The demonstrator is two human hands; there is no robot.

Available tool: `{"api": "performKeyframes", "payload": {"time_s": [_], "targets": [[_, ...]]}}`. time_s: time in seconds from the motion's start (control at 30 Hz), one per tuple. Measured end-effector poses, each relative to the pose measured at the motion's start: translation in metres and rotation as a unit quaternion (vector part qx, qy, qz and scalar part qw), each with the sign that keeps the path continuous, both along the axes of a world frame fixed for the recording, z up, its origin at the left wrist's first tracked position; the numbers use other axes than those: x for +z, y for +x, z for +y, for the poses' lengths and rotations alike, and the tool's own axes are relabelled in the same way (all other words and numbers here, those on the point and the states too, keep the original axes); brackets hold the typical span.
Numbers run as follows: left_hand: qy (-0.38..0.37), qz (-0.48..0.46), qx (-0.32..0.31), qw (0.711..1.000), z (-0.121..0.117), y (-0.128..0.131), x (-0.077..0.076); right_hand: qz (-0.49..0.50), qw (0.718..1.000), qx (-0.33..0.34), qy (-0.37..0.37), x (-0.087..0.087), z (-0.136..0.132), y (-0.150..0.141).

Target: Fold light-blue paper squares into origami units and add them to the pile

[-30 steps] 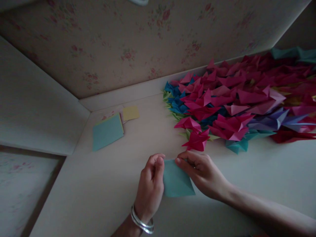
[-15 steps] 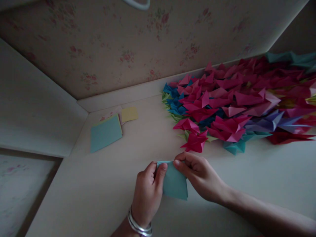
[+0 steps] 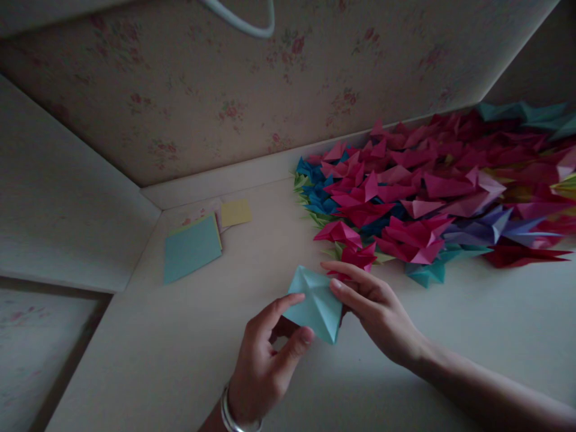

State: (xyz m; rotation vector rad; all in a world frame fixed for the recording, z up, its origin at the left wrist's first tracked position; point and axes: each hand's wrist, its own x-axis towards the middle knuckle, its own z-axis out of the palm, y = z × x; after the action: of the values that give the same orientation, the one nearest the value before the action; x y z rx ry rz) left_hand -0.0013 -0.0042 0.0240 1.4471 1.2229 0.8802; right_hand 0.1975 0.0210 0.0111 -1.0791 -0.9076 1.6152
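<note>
A light turquoise sheet of origami paper (image 3: 315, 303), marked with crossing creases and partly folded, is held above the white table between both hands. My left hand (image 3: 270, 354) has its index fingertip on the paper's face and its thumb by the lower left edge; its other fingers are partly hidden underneath. My right hand (image 3: 378, 312) pinches the right edge, thumb on top, with the index finger stretched out beyond the paper. Just behind the right fingertips lies a pink folded paper figure (image 3: 357, 257), partly covered by that hand.
A large heap of folded paper figures (image 3: 414, 174), mostly pink, spreads along the wall at right. Turquoise paper sheets (image 3: 193, 249) and a small yellow square (image 3: 236, 212) lie at back left. A white panel (image 3: 67, 180) bounds the table's left; a white cable (image 3: 243, 24) hangs above.
The turquoise paper has been turned and partly opened, now showing a creased, diamond-like face instead of a flat folded square. My left fingers have spread from their grip on its upper left corner.
</note>
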Motion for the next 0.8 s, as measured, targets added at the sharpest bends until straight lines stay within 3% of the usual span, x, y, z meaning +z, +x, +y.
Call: {"api": "performKeyframes", "payload": {"time_s": [0.13, 0.23, 0.47, 0.8], "targets": [[-0.100, -0.126, 0.032, 0.986, 0.0025, -0.0035, 0.0033, 0.054, 0.995, 0.071, 0.044, -0.0003, -0.0041, 0.0079], [-0.120, -0.178, 0.066, 0.974, 0.0025, -0.0035, 0.0042, 0.081, 0.990, 0.105, 0.053, 0.0020, -0.0058, 0.0104], [-0.082, -0.191, 0.022, 0.978, 0.0006, -0.0051, -0.0016, 0.061, 0.991, 0.109, 0.052, 0.0070, -0.0048, 0.0084], [-0.125, -0.140, 0.036, 0.982, 0.0016, -0.0018, -0.0035, -0.031, 0.996, 0.072, 0.031, 0.0075, -0.0029, 0.0007]]}}
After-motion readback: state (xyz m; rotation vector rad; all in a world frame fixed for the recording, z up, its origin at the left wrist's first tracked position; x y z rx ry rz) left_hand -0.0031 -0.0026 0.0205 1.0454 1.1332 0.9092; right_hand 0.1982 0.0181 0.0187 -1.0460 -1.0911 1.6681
